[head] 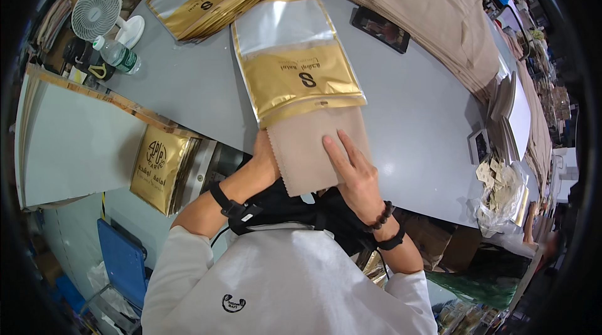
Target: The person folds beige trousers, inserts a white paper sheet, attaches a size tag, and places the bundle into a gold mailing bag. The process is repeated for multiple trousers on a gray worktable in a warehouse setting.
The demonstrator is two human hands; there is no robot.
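Observation:
A folded beige cloth [305, 147] with a pinked left edge lies before me, its near part reaching past the table edge. Its far end meets the mouth of a gold and silvery plastic packaging bag [301, 67]; how far it goes inside is hard to tell. My left hand [267, 158] holds the cloth at its left side from beneath, fingers hidden by cloth and bag. On the right, my right hand [355, 172] grips the cloth, two fingers stretched over its top and the thumb out of sight.
More gold bags [207, 5] lie stacked at the far left, near a white fan [98, 12] and a water bottle [117, 56]. Beige fabric [414, 1] covers the far side. A phone [381, 29] lies right of the bag. Cardboard sheets [510, 118] stand at right. A box [160, 123] holds bags at left.

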